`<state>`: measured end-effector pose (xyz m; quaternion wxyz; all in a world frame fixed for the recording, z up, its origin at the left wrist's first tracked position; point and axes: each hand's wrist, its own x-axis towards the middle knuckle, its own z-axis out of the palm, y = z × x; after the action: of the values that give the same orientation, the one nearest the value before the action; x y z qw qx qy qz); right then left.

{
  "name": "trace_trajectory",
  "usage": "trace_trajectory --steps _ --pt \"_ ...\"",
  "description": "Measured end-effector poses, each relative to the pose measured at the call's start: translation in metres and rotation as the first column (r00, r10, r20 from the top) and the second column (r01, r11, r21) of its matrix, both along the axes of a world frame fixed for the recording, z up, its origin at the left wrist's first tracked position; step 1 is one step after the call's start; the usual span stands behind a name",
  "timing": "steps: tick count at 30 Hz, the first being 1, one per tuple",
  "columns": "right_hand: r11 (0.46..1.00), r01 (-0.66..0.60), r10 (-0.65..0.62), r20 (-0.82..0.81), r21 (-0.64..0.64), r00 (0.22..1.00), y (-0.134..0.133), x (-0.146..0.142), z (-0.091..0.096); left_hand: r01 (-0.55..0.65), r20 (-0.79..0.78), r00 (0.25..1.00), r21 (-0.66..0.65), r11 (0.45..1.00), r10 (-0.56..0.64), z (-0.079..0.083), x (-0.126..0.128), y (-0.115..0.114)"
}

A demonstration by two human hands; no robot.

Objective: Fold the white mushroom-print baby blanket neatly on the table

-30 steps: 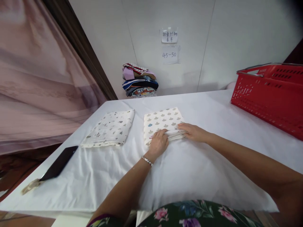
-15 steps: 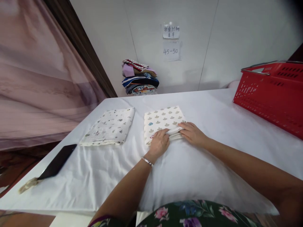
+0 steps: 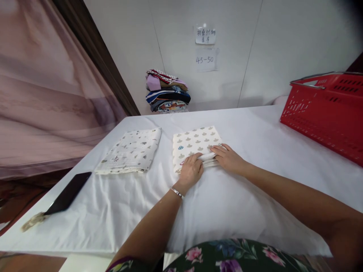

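A folded cream cloth (image 3: 195, 141) with grey cloud-like prints and a few coloured ones lies in the middle of the table. At its near edge, my left hand (image 3: 191, 170) has its fingers bent over the cloth, the thumb close to the layered folds. My right hand (image 3: 228, 158) grips the near right corner, fingertips on the top layer and thumb at the stacked edges. Between the hands, part of the top layer is turned to its plain white side. Another folded white cloth (image 3: 132, 151) with small scattered prints lies to the left, touched by neither hand.
A dark flat paddle-like thing (image 3: 69, 192) with a tan tassel lies on the white-covered table (image 3: 113, 211) at left. A red basket (image 3: 326, 113) stands at the right. Folded fabrics (image 3: 168, 92) are piled beyond the far edge, and a pink curtain (image 3: 51, 94) hangs left.
My right hand has shifted slightly left and up along the cloth's near edge. My left hand stays almost in place.
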<state>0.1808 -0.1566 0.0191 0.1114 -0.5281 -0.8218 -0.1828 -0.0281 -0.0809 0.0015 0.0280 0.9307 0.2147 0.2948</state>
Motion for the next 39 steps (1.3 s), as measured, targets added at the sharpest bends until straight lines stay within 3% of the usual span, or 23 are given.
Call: trace_trajectory --steps 6,17,23,31,39 --pt "0.999 -0.039 0.039 -0.077 0.001 0.996 -0.008 0.008 -0.003 0.031 -0.066 0.997 0.062 0.998 -0.027 0.003 -0.001 -0.003" --pt "0.986 0.003 -0.047 -0.258 -0.168 0.965 -0.017 0.012 -0.010 -0.001 -0.044 0.999 0.048 0.999 0.003 0.002 -0.002 -0.005" --pt "0.994 0.001 -0.037 -0.333 -0.106 0.942 -0.023 0.010 -0.008 0.026 -0.046 0.999 0.064 0.998 -0.023 0.001 0.000 -0.006" --pt "0.998 0.013 -0.027 -0.251 -0.058 0.968 -0.028 0.013 -0.030 -0.051 -0.010 0.999 0.017 0.999 0.052 0.005 -0.010 -0.005" --pt "0.997 0.036 -0.059 -0.389 -0.067 0.919 -0.025 0.010 -0.017 -0.142 -0.040 0.989 -0.042 0.989 0.140 0.004 -0.011 -0.005"
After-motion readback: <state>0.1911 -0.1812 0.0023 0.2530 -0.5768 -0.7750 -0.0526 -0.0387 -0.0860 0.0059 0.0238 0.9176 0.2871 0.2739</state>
